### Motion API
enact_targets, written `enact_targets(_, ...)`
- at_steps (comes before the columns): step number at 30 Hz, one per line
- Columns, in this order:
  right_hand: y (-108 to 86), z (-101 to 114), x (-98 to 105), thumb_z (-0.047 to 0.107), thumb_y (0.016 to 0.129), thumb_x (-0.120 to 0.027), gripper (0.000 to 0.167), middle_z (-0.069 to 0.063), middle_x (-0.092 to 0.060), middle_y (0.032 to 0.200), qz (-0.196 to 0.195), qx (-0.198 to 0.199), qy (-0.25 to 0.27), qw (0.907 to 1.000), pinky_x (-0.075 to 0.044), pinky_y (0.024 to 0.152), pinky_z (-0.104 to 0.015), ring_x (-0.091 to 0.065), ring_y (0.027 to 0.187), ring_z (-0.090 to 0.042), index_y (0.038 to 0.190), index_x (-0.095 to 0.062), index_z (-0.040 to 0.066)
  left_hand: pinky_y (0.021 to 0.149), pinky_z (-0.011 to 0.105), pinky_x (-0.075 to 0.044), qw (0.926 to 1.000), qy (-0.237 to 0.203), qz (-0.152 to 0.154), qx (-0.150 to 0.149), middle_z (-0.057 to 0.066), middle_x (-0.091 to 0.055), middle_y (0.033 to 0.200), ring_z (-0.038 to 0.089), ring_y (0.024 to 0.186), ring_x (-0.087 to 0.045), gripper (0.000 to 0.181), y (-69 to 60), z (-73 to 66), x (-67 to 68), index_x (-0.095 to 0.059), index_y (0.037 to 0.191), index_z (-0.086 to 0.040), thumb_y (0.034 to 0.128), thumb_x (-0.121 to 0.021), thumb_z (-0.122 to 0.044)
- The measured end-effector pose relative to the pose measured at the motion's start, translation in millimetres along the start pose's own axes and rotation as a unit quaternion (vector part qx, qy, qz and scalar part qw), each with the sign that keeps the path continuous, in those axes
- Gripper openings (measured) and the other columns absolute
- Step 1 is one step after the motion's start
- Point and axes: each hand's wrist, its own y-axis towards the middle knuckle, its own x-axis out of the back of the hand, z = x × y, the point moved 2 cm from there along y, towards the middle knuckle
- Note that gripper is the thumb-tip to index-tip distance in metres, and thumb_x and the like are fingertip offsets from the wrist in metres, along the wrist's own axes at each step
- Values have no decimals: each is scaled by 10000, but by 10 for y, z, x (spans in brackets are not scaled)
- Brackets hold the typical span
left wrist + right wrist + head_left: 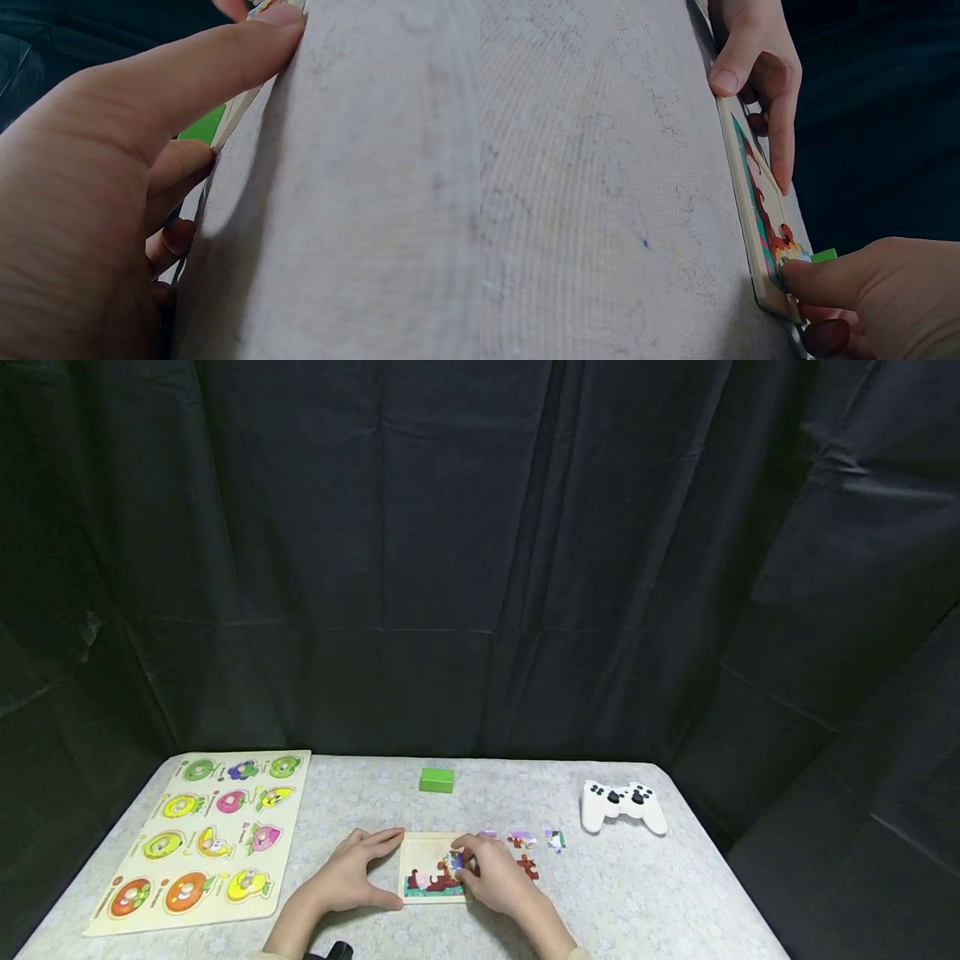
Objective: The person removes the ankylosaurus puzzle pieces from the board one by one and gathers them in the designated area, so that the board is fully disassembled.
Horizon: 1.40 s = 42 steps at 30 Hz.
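A small wooden puzzle tray [422, 853] lies flat on the table, partly filled with joined pieces [435, 883] in brown, pink and green. My left hand [345, 875] touches its left side, thumb at the near corner and forefinger at the far corner, both fairly straight. Over the tray's right side, my right hand [497, 875] pinches a blue and yellow puzzle piece [452, 862] beside the joined ones. In the right wrist view the right thumb [817, 281] rests against that piece, and the fingertips are partly hidden. Loose puzzle pieces [528, 867] lie just right of the right hand.
A large fruit puzzle board [217, 827] covers the table's left side. Behind the tray stands a green block [437, 780]. A white game controller [622, 806] lies at the back right. More loose pieces [556, 840] sit between tray and controller. Dark cloth [450, 568] hangs behind the table.
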Motion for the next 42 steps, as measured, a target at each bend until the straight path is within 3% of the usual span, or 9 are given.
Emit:
enact_targets(12,-3,6,-25,98,913,-816,250,-33,-712,999,-29,148,-365,9992,-489,717,-270,-546,805,-53,1151,-797,24,962,404,-438,9999,76,16,-112,11,-506,1632,61,994,-414,1048,7,32,6,-573,1543,-125,666,-966,-543)
enact_targets(20,-11,14,-5,102,907,-827,250,-47,-731,1027,-204,318,-418,9984,-570,838,-351,-678,928,-156,1136,-763,26,968,406,-438,9999,52,15,-129,9,-504,1633,63,1010,-423,1047,13,38,6,-575,1541,-127,667,-959,-555)
enact_targets(23,-18,14,1,94,901,-833,243,-48,-735,1034,-221,359,-358,9985,-573,851,-356,-689,949,-175,1122,-754,32,973,412,-436,9999,22,33,-135,14,-504,1633,69,1013,-423,1039,5,24,13,-577,1539,-120,671,-960,-545)
enact_targets(30,4,-34,0,62,892,-827,265,-59,-735,1039,-109,281,111,9995,-532,739,-266,-609,850,-79,1140,-760,-2,959,418,-437,9999,13,55,-156,38,-507,1629,97,1016,-426,1017,-21,-14,34,-580,1534,-101,681,-969,-495)
enact_targets(42,-12,-115,-33,116,917,-819,231,3,-690,1008,-202,114,559,9982,-499,755,-266,-575,851,-67,1125,-758,36,970,423,-436,9999,-59,70,-109,18,-503,1632,82,1013,-421,1035,6,26,11,-576,1539,-117,680,-954,-552)
